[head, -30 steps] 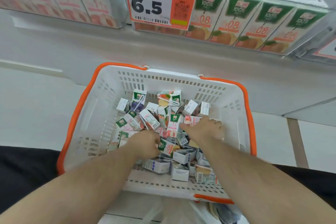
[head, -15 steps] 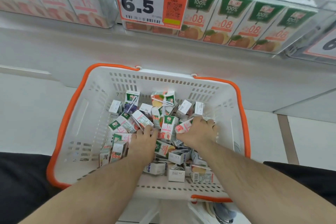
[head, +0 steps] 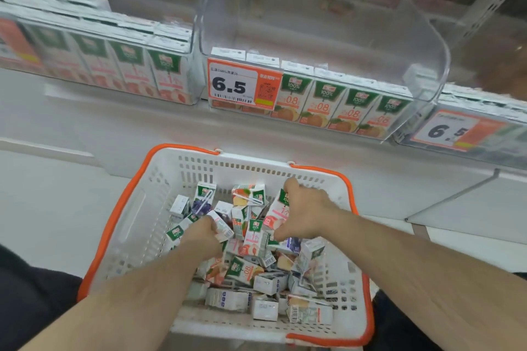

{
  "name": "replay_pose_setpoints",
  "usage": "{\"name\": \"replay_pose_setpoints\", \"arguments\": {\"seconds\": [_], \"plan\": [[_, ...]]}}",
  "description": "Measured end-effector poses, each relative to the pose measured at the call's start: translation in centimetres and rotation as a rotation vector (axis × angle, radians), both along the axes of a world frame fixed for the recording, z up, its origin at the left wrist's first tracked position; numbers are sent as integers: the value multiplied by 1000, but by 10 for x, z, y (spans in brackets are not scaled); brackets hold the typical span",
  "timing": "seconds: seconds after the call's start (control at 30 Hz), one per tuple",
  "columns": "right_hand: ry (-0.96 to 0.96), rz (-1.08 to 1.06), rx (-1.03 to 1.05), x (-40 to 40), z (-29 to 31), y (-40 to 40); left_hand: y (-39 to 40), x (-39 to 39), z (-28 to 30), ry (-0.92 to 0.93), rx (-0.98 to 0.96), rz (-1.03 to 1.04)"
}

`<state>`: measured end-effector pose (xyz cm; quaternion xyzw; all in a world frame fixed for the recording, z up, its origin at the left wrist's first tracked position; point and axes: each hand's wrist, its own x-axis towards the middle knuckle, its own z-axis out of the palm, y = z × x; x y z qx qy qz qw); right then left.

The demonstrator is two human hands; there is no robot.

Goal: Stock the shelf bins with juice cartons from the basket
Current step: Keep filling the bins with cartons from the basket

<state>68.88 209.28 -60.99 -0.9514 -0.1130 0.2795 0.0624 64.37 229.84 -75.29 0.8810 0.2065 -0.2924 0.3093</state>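
Right hand (head: 306,215) grips peach carton (head: 281,209), lifted above pile. Left hand (head: 204,236) grips carton (head: 221,225) low in basket (head: 368,305). Around both: many cartons loose. Beyond, bin (head: 427,88) holds front row only; stocking mostly left.

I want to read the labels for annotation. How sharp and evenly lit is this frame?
Head view: the middle price tag reads sharply; the left bin and right price tag smear with motion blur; wide-angle bending curves the shelf edge; lighting is soft, with no hard shadows.
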Motion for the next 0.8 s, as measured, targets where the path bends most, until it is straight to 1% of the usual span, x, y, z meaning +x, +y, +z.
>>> {"name": "replay_pose_setpoints", "arguments": {"seconds": [0.1,0.2,0.37,0.47,0.57,0.63,0.7,0.73,0.77,0.8], "plan": [[-56,-14,36,8,41,1,12,30,47,-109,-286,116],[-90,3,120,12,82,3,19,59,109,-192,-532,137],[-104,-80,493,12,126,10,36,71,208,-234,-813,121],[-231,-6,572,5,132,24,51,60,241,-202,-1017,124],[-298,42,618,-4,129,33,60,55,244,-192,-1212,208],[-351,107,621,-6,125,36,60,56,246,-209,-1273,250],[-386,143,646,-5,123,39,54,57,253,-226,-1250,300],[-404,144,659,-4,122,40,52,57,257,-231,-1207,287],[-434,145,671,-2,120,41,49,55,261,-235,-1131,227],[-479,150,673,-1,118,42,50,54,260,-256,-1032,108]]}}
